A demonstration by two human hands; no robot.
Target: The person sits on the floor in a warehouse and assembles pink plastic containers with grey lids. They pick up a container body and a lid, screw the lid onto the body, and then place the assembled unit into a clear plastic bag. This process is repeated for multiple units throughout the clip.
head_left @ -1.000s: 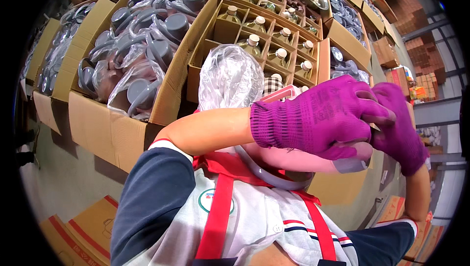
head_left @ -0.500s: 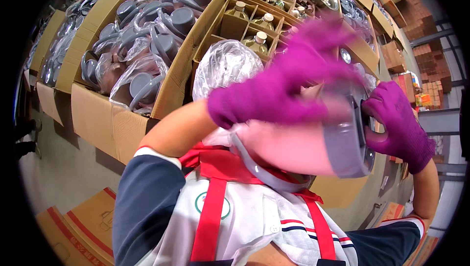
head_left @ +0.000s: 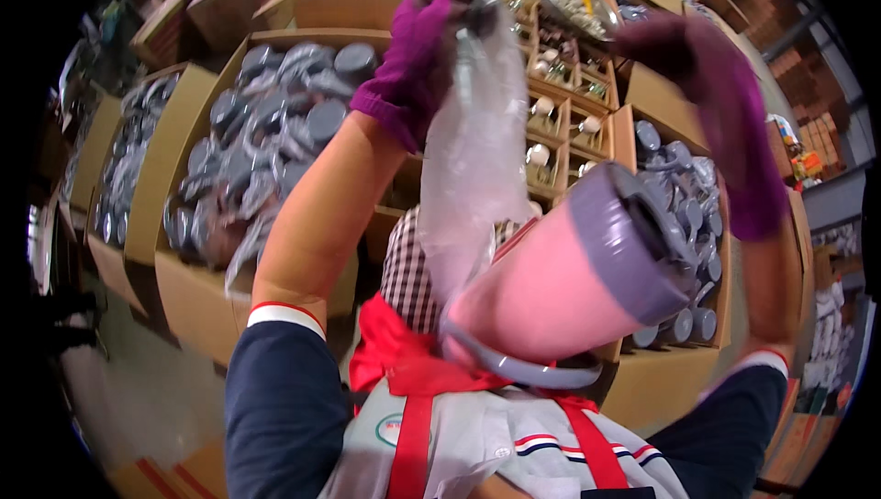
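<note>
A pink jug-like shell [head_left: 551,288] with a grey collar and a curved grey handle [head_left: 523,369] lies tilted against my apron, its dark opening toward the upper right. My left hand [head_left: 418,58], in a purple glove, is raised and closed on the top of a clear plastic bag [head_left: 477,141]. Stretched long, the bag hangs down to the shell's left side; whether anything is inside it I cannot tell. My right hand [head_left: 711,77], gloved too, is up at the right, apart from the shell, its fingers dark and smeared by motion.
Cartons of grey plastic parts in clear bags stand at the left [head_left: 170,189] and right [head_left: 723,251]. Ahead, a divided carton [head_left: 553,127] holds white-capped bottles. Beyond it sits a metal bowl [head_left: 578,8] of small pieces. Flat cartons [head_left: 174,476] lie at the lower left.
Both hands have left the pink shell and risen. The left now holds up the plastic bag, drawn out long. The right has moved up, away from the collar. The view has shifted.
</note>
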